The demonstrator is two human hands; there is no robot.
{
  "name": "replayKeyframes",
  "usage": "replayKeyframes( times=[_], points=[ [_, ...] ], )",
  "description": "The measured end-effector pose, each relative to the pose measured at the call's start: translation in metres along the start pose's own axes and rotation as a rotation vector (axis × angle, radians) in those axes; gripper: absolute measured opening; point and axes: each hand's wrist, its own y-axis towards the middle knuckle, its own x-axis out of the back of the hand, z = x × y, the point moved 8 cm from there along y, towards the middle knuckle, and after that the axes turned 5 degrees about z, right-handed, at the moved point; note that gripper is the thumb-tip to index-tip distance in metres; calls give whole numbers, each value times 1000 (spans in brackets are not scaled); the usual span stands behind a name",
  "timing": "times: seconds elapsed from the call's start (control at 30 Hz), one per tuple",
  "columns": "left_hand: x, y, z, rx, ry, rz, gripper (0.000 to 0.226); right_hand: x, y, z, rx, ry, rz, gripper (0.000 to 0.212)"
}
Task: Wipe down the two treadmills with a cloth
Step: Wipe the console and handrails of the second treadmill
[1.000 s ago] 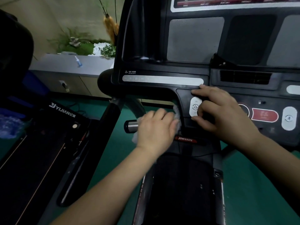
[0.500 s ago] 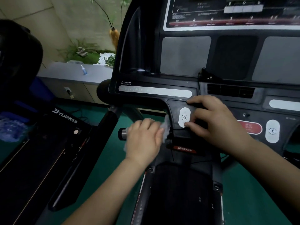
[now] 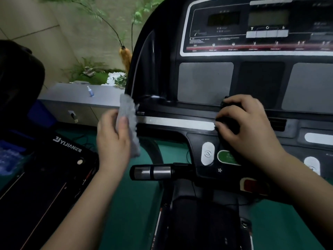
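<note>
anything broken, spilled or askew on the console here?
Nothing stands out. The console looks intact, with no spill or crack showing. The left hand holds the cloth at its left edge; the right hand grips a black part I can't identify.

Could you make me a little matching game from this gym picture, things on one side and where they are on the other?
Things:
1. cloth
2. small bottle
3. green button
4. YIJIAN treadmill

Places:
A. on the grey counter
B. on the console below the right hand
C. held in the left hand
D. far left, beside the big console

Pairs: 1-C, 2-A, 3-B, 4-D
</note>
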Motion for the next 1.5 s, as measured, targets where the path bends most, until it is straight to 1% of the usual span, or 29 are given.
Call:
replayKeyframes(
  times=[0.03, 0.07, 0.13, 0.17, 0.2, 0.23, 0.3, 0.43, 0.5, 0.6, 0.7, 0.8, 0.9, 0.97, 1.0, 1.03, 1.07, 1.1, 1.13, 1.17, 1.2, 1.23, 1.27, 1.37, 1.5],
  points=[
    [-2, 17, -15, -99, 35, -6, 26, -3, 7, 2, 0, -16, 3, 13],
    [-11, 34, -27, -195, 99, 34, 29, -5, 14, 5, 3, -27, 7, 13],
    [-47, 56, -40, -370, 301, 214, 37, -12, 30, 11, 28, -57, 26, 12],
    [-65, 57, -40, -435, 389, 300, 41, -16, 37, 15, 48, -75, 43, 11],
    [-78, 55, -38, -470, 443, 346, 41, -21, 42, 18, 69, -90, 61, 9],
    [-85, 52, -35, -478, 460, 354, 40, -27, 46, 20, 83, -103, 80, 9],
    [-91, 48, -38, -482, 446, 322, 35, -35, 48, 22, 85, -137, 105, 11],
    [-110, 43, -67, -546, 489, 349, 35, -37, 49, 24, 67, -189, 98, 14],
    [-112, 46, -68, -569, 469, 411, 37, -36, 47, 24, 57, -196, 89, 15],
    [-99, 61, -42, -593, 450, 518, 45, -37, 47, 23, 41, -187, 91, 16],
    [-83, 79, -22, -520, 459, 475, 50, -36, 47, 21, 30, -173, 82, 15],
    [-95, 64, -41, -516, 451, 485, 48, -34, 46, 21, 13, -160, 70, 15],
    [-104, 51, -58, -578, 359, 542, 37, -34, 46, 21, -1, -172, 76, 14],
    [-96, 63, -60, -516, 221, 592, 27, -34, 46, 20, -6, -171, 88, 15],
    [-84, 74, -60, -449, 116, 562, 22, -34, 46, 20, -6, -169, 93, 15],
    [-67, 89, -61, -376, 18, 462, 21, -34, 46, 19, -5, -167, 94, 16],
    [-49, 105, -58, -323, -33, 320, 21, -34, 46, 18, -4, -166, 94, 16],
    [-35, 117, -55, -302, -11, 197, 24, -35, 45, 18, -1, -166, 92, 16],
    [-32, 126, -50, -302, 71, 147, 31, -35, 44, 19, 4, -169, 89, 16],
    [-40, 132, -43, -301, 181, 186, 39, -35, 44, 19, 9, -174, 87, 16],
    [-55, 133, -34, -312, 292, 270, 46, -35, 44, 19, 13, -178, 87, 17],
    [-71, 130, -24, -331, 388, 344, 49, -36, 44, 19, 18, -183, 88, 18],
    [-83, 128, -17, -352, 460, 376, 51, -36, 44, 19, 21, -187, 90, 19],
    [-95, 147, -21, -400, 513, 366, 55, -35, 43, 18, 16, -188, 80, 22],
    [-110, 200, -60, -506, 577, 324, 64, -36, 44, 20, 33, -199, 77, 22]
  ],
)
